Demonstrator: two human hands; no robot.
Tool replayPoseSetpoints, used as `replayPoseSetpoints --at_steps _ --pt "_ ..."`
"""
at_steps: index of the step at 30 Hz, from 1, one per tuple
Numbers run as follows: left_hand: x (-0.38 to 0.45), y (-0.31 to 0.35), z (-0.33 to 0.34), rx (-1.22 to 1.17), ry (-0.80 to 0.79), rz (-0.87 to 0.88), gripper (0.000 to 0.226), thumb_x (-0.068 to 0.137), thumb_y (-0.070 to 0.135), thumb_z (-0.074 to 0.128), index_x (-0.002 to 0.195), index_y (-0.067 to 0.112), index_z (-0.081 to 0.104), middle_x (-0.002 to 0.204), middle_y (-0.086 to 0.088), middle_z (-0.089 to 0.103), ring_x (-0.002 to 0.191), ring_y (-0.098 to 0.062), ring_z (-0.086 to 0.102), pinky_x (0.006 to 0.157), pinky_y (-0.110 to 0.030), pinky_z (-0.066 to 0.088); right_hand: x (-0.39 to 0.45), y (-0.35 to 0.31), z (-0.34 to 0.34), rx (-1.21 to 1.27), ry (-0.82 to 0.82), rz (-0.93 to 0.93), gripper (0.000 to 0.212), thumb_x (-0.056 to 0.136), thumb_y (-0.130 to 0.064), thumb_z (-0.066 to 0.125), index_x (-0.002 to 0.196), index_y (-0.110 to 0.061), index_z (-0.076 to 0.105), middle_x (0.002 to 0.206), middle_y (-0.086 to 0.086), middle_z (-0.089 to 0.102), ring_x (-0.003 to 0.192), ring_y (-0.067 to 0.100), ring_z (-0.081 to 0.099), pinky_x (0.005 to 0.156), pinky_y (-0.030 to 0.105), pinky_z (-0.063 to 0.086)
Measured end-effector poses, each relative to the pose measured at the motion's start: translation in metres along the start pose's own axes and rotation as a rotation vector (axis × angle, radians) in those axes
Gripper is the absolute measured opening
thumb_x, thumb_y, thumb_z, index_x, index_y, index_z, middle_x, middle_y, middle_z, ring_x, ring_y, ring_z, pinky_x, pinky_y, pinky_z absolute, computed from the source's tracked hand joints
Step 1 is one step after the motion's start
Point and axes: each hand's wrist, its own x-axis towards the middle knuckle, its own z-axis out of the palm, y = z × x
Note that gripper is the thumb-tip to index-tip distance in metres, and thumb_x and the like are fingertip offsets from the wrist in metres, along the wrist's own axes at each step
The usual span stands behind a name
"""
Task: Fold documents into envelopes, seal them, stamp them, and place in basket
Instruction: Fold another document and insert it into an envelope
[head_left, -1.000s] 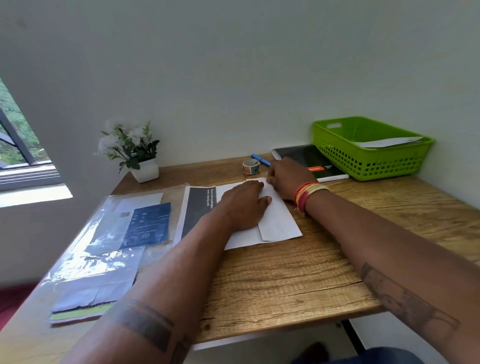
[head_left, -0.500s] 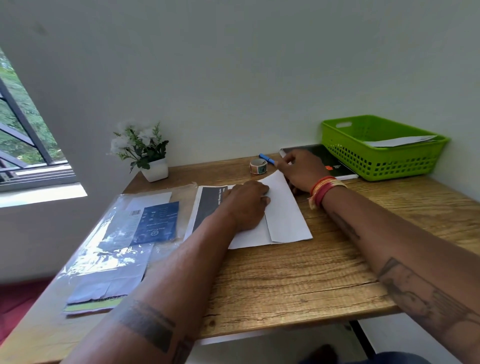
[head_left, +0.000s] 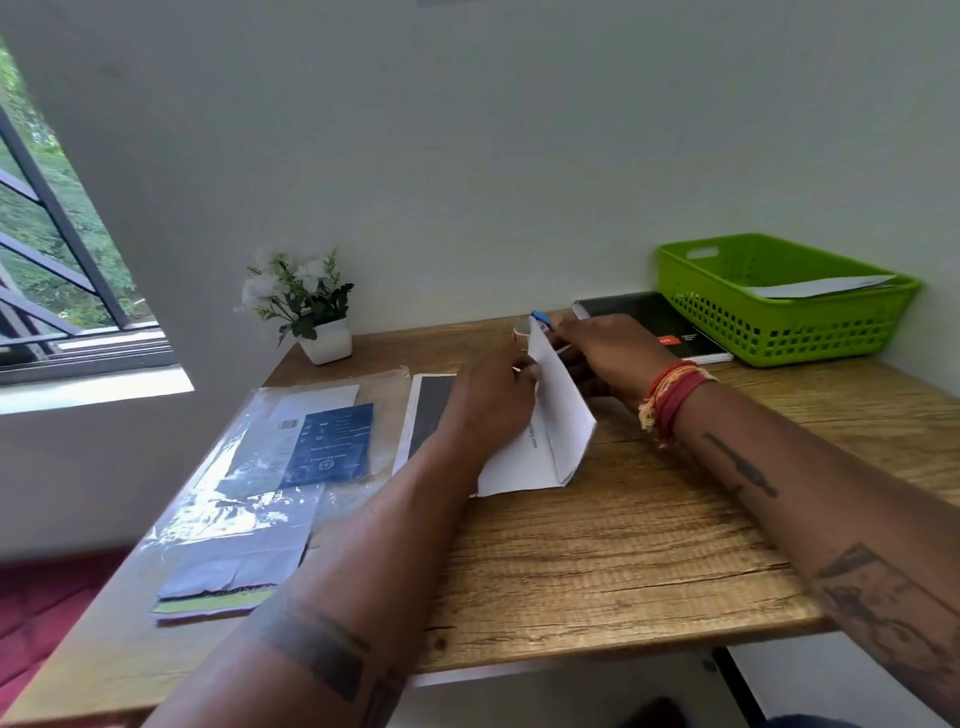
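Note:
A white folded document stands tilted up off the wooden table, its near edge still resting on the wood. My left hand grips its left side and my right hand holds its far top edge. Under it lies a printed sheet with a dark panel. A green basket stands at the back right with a white envelope inside. A small roll of stamps and a blue pen sit just behind my hands, partly hidden.
A clear plastic packet with a blue card and envelopes lies on the left of the table. A potted white flower stands at the back left. A black notebook lies beside the basket. The wall is close behind.
The document lay flat under both hands; now both hands have lifted its far side so it stands tilted. The camera has also shifted slightly.

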Motion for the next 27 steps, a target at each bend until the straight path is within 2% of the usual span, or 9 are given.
replayPoseSetpoints --at_steps 3,6,8,10,12,15,18,22,27 --pt "-0.001 0.002 -0.006 -0.157 0.02 -0.112 0.038 0.104 0.031 0.039 0.077 0.021 0.063 0.09 -0.006 0.071 0.092 -0.026 0.066 0.073 -0.034 0.045 -0.003 0.003 0.01 -0.033 -0.097 -0.065 0.033 0.098 -0.033 0.061 0.104 -0.003 0.071 0.089 0.016 0.075 0.065 0.025 0.071 0.058 0.033 0.059" --pt "-0.004 0.008 -0.012 -0.225 0.049 -0.183 0.051 0.107 0.041 0.031 0.077 0.017 0.063 0.09 -0.004 0.069 0.087 -0.025 0.062 0.073 -0.035 0.043 -0.001 0.007 0.014 -0.25 -0.123 -0.167 0.021 0.095 -0.033 0.066 0.101 -0.014 0.074 0.09 0.005 0.077 0.074 0.024 0.074 0.067 0.035 0.061" --pt "-0.004 0.009 -0.015 -0.205 0.051 -0.206 0.05 0.107 0.041 0.033 0.081 0.015 0.066 0.091 -0.006 0.069 0.087 -0.024 0.06 0.07 -0.033 0.039 -0.005 0.007 0.014 -0.477 -0.136 -0.263 0.014 0.093 -0.033 0.069 0.103 -0.027 0.075 0.09 -0.013 0.073 0.082 0.013 0.071 0.077 0.03 0.056" --pt "-0.003 0.006 -0.018 -0.197 0.058 -0.241 0.041 0.105 0.035 0.039 0.085 0.015 0.068 0.091 -0.004 0.07 0.088 -0.022 0.061 0.071 -0.032 0.042 -0.009 0.005 0.014 -0.66 -0.165 -0.318 0.016 0.092 -0.035 0.069 0.107 -0.034 0.074 0.098 -0.024 0.065 0.094 0.005 0.062 0.083 0.02 0.044" --pt "-0.001 -0.002 -0.021 -0.203 0.068 -0.287 0.029 0.099 0.024 0.044 0.103 0.017 0.072 0.105 -0.003 0.072 0.098 -0.022 0.064 0.082 -0.033 0.05 -0.011 0.003 0.016 -0.737 -0.204 -0.325 0.02 0.092 -0.034 0.07 0.111 -0.033 0.073 0.107 -0.018 0.065 0.095 0.0 0.058 0.076 0.011 0.038" --pt "-0.001 -0.009 -0.029 -0.172 0.074 -0.336 0.042 0.094 0.012 0.052 0.133 0.022 0.062 0.129 0.0 0.065 0.116 -0.021 0.06 0.093 -0.029 0.046 -0.013 0.002 0.019 -0.817 -0.238 -0.346 0.023 0.093 -0.03 0.069 0.115 -0.03 0.072 0.11 -0.014 0.064 0.083 -0.008 0.052 0.067 0.006 0.031" --pt "0.001 -0.019 -0.032 -0.054 0.049 -0.273 0.046 0.093 0.002 0.055 0.132 0.024 0.065 0.135 0.002 0.064 0.122 -0.017 0.058 0.091 -0.02 0.038 -0.013 0.002 0.021 -0.848 -0.25 -0.364 0.022 0.095 -0.027 0.067 0.116 -0.028 0.072 0.116 -0.011 0.065 0.08 -0.008 0.049 0.064 0.007 0.031" --pt "0.006 -0.027 -0.025 0.098 0.011 -0.212 0.036 0.095 0.01 0.059 0.125 0.028 0.069 0.14 0.003 0.06 0.128 -0.016 0.054 0.09 -0.018 0.032 -0.013 0.002 0.022 -0.904 -0.243 -0.398 0.023 0.097 -0.026 0.064 0.118 -0.027 0.072 0.119 -0.009 0.063 0.078 -0.008 0.045 0.065 0.006 0.029" --pt "0.006 -0.025 -0.017 0.286 -0.105 -0.136 0.039 0.098 0.022 0.057 0.135 0.032 0.061 0.149 0.001 0.051 0.135 -0.024 0.047 0.107 -0.034 0.04 -0.01 0.002 0.019 -0.926 -0.23 -0.415 0.023 0.096 -0.027 0.064 0.118 -0.027 0.072 0.104 -0.018 0.055 0.077 -0.011 0.046 0.07 0.005 0.032"
